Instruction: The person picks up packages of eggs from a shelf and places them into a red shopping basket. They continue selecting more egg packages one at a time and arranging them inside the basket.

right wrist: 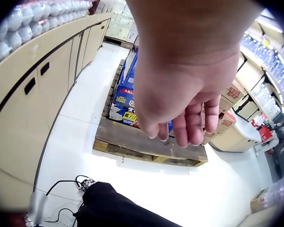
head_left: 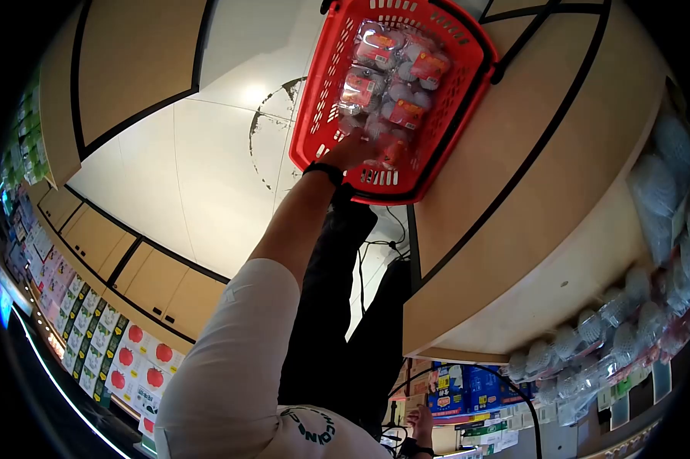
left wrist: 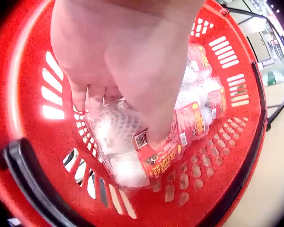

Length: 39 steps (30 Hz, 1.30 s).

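My left hand [head_left: 349,151] reaches down into a red plastic shopping basket [head_left: 312,99] on the floor. In the left wrist view it grips a clear pack of round fruit in white foam nets [left wrist: 123,163], the thumb over the pack's red label and the fingers round the far side. More fruit packs [head_left: 360,89] with red labels lie in rows beside the held one. My right hand [right wrist: 180,104] hangs low at my side with its fingers loosely bent and nothing in them, in front of stacked blue boxes [right wrist: 121,101].
Wooden display counters [head_left: 544,130] border the basket's right side. Foam-netted fruit [head_left: 567,344] lines the counter top. Thin black cables [head_left: 395,243] run over the floor near my legs. A wooden pallet [right wrist: 146,146] bears the boxes. Fruit cartons [head_left: 142,367] stand at the left.
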### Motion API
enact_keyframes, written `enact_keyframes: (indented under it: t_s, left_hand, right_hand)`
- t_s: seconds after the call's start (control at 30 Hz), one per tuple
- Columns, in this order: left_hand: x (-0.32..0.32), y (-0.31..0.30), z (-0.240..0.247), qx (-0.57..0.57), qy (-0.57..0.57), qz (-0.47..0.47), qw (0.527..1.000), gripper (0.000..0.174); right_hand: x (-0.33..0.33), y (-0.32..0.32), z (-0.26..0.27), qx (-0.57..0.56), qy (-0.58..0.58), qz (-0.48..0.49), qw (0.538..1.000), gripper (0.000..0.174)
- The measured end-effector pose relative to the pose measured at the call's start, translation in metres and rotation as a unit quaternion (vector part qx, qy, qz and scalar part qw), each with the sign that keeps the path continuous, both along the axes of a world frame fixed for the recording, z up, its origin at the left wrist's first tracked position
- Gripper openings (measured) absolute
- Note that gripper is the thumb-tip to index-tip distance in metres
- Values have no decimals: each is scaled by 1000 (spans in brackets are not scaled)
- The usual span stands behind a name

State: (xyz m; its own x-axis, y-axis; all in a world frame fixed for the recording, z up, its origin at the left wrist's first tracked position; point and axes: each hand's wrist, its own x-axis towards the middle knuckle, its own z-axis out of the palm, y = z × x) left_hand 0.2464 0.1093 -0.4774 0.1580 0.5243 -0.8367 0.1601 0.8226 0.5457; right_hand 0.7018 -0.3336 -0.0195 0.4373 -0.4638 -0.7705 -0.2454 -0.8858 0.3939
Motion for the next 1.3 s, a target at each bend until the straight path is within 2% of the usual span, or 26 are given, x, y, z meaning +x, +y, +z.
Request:
enact_keyframes:
  t_s: [0.07, 0.13, 0.23, 0.27, 0.33, 0.37, 0.47, 0.5, 0.57, 0.6, 0.63, 0.7, 0.73, 0.77, 0.87, 0.97, 1.07, 1.3]
  left_hand:
    - [-1, 12, 23, -7, -37, 11, 999, 72]
    - [2, 25, 43, 53, 30, -85, 995, 85]
    - [9, 0, -14, 52, 18, -31, 998, 95]
    - [12, 0, -14, 52, 18, -31, 998, 95]
    - [21, 1, -3, 27, 193, -74, 978, 101]
    - [26, 2, 7, 26, 194, -76, 978, 101]
    - [53, 24, 55, 40, 306, -52, 950, 105]
    - [62, 26, 56, 39, 307, -53, 949, 105]
    - [80, 28, 55, 75, 452, -83, 885, 94]
    - [87, 28, 54, 92, 460, -95, 878, 89]
    - [90, 27, 51, 91, 457, -94, 880, 89]
    - [92, 28, 50, 54, 460, -108, 880, 102]
    - [89, 31, 51, 32, 446, -96, 889, 93]
    - [86, 30, 52, 32, 447, -97, 889, 93]
    - [67, 27, 49, 117, 469, -104, 869, 77]
    - [37, 16, 32, 122, 475, -75, 868, 75]
    - [17, 18, 37, 117, 469, -64, 873, 71]
    - [19, 18, 35, 132, 483, -73, 863, 67]
  right_hand:
    - [-4, 0, -1, -6, 6, 12, 1000, 24]
    - [-12, 12, -5, -15, 6, 25, 1000, 24]
    - [-17, 23, -14, -1, 8, 13, 1000, 24]
    - [-19, 26, -17, -1, 8, 13, 1000, 24]
    - [-21, 29, -20, 21, 12, 7, 1000, 25]
    - [-22, 29, -20, 20, 14, 6, 1000, 25]
    - [-20, 28, -25, 6, 22, 6, 1000, 24]
    - [-19, 26, -25, 3, 28, 11, 1000, 24]
    - [-15, 26, -22, -4, 33, 19, 999, 25]
    - [-14, 28, -21, 0, 36, 31, 999, 25]
    - [-13, 31, -21, 6, 38, 43, 998, 26]
    - [-8, 36, -19, 7, 33, 51, 998, 26]
    - [-6, 36, -19, 15, 20, 42, 999, 26]
    - [-5, 37, -21, 24, 7, 32, 999, 26]
    - [-6, 46, -23, 10, 9, 29, 999, 24]
    - [-5, 40, -22, 7, 17, 31, 999, 24]
    - [-12, 37, -25, 0, 18, 33, 999, 24]
    - [-14, 41, -35, 8, 55, 16, 998, 28]
